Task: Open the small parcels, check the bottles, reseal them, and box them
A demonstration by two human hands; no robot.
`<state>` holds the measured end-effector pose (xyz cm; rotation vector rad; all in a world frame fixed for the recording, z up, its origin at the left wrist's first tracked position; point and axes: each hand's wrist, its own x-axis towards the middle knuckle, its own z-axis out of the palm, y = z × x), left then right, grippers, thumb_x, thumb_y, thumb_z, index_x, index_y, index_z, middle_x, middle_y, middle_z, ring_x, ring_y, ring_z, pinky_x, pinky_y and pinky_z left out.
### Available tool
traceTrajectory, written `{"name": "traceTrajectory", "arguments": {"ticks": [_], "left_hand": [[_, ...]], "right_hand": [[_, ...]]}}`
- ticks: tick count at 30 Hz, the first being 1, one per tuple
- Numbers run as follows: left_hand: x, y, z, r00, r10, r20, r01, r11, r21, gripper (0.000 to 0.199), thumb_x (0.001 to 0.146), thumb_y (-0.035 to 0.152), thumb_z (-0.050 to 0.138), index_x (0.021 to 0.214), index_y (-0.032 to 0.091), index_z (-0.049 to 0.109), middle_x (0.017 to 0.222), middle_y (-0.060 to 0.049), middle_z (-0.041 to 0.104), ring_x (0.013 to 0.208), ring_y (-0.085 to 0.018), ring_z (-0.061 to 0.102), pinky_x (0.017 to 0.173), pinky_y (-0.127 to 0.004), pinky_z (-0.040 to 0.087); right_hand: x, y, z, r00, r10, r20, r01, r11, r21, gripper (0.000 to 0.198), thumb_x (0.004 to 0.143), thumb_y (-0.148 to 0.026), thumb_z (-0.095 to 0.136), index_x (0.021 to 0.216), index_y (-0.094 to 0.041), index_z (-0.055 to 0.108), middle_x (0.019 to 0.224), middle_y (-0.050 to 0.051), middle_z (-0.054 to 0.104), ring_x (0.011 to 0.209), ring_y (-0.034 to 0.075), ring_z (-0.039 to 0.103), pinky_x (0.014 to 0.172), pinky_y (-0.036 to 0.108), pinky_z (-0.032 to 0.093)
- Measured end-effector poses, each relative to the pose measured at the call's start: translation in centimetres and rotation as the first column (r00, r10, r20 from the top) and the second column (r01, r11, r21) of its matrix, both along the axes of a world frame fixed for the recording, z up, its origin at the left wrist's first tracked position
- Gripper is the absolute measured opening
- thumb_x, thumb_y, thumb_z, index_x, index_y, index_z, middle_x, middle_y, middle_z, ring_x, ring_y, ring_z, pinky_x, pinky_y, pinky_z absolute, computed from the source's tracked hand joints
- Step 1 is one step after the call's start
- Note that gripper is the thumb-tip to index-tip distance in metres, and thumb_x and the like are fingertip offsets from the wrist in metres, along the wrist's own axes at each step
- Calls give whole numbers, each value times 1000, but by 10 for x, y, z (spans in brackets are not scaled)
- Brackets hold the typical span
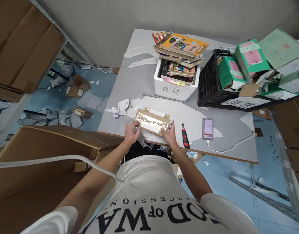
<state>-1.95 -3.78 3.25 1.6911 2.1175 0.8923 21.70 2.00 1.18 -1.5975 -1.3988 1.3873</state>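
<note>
A small brown cardboard box (153, 121), wrapped in shiny clear tape, lies at the front of the table between my hands. My left hand (131, 131) grips its left end, the thumb along the near edge. At its right end my right hand (169, 132) holds the corner, with the thumb on the taped face and fingers at the side. To the right of that hand lies a red and black utility knife (185, 136). Crumpled white paper (121, 108) rests beyond my left hand.
Books (181, 45) are piled over a white bin (173, 91) at the table's back. Beside it, a black crate (210, 84) holds green boxes. A phone (208, 129) with a white cable lies right. A large open carton (54, 143) stands at left; a white cord (66, 157) crosses it.
</note>
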Motion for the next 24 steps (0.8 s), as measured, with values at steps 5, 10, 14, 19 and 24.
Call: {"name": "traceTrajectory", "arguments": {"ticks": [5, 10, 14, 19, 24], "left_hand": [[-65, 38, -7, 886, 461, 47, -458, 887, -65, 54, 76, 39, 63, 122, 11, 50, 125, -18, 50, 127, -30, 42, 109, -43, 30], [-122, 88, -29, 726, 687, -4, -627, 660, -414, 116, 61, 55, 77, 147, 11, 13, 154, -27, 5, 143, -42, 7, 113, -50, 17], [-141, 121, -53, 750, 660, -50, -578, 616, -536, 113, 61, 64, 72, 149, 20, 16, 156, -23, -4, 142, -46, 1, 111, -57, 16], [-142, 141, -80, 836, 530, -142, -508, 650, -566, 70, 73, 54, 65, 133, 24, 46, 154, -18, 17, 141, -42, 13, 103, -65, 26], [-139, 117, -97, 901, 417, -116, -426, 806, -410, 39, 77, 29, 62, 115, 24, 56, 135, -14, 44, 128, -34, 38, 97, -56, 39]], "right_hand": [[-6, -2, -1, 997, 27, 73, -28, 999, 17, 95, 80, -53, 55, 152, -12, 9, 153, 17, 23, 142, 31, 21, 116, 49, 19], [-13, -1, 4, 998, 10, 64, -12, 999, 42, 89, 82, -49, 55, 152, -16, 10, 148, 15, 33, 137, 29, 30, 114, 49, 23], [-17, 0, 3, 996, -45, 79, 46, 999, -5, 88, 81, -47, 56, 152, -18, 12, 148, 14, 35, 136, 29, 33, 114, 49, 26], [-23, -2, 5, 998, -62, -15, 62, 998, -28, 85, 84, -47, 55, 152, -24, 9, 147, 9, 39, 134, 24, 38, 113, 44, 31], [-29, -3, 12, 995, -100, 6, 100, 993, -55, 85, 85, -47, 54, 152, -22, 8, 153, 8, 30, 139, 21, 32, 116, 40, 24]]}}
